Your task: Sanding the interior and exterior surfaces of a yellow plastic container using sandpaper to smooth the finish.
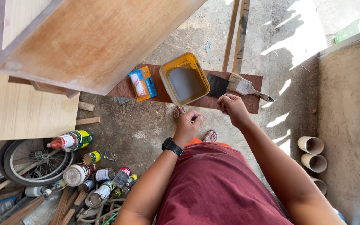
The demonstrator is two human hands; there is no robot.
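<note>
My left hand [189, 124], with a black watch on the wrist, hangs over the concrete floor with fingers curled in and nothing visible in it. My right hand [231, 107] is closed loosely just below a brown board [251, 103]; whether it holds something small I cannot tell. On that board lie a yellow paint tray [184, 79], a dark scraper blade [217, 85], a flat paintbrush [246, 87] and an orange-and-blue roller pack [143, 83]. My sandalled feet [210, 136] stand right below the board.
A plywood cabinet [92, 41] fills the upper left, beside a pale panel [17, 108]. Several cans and bottles [96, 175], a bicycle wheel [34, 160] and sticks crowd the lower left. Pipe ends [311, 145] lie by a concrete wall [348, 125]. Wooden slats [236, 33] lie beyond.
</note>
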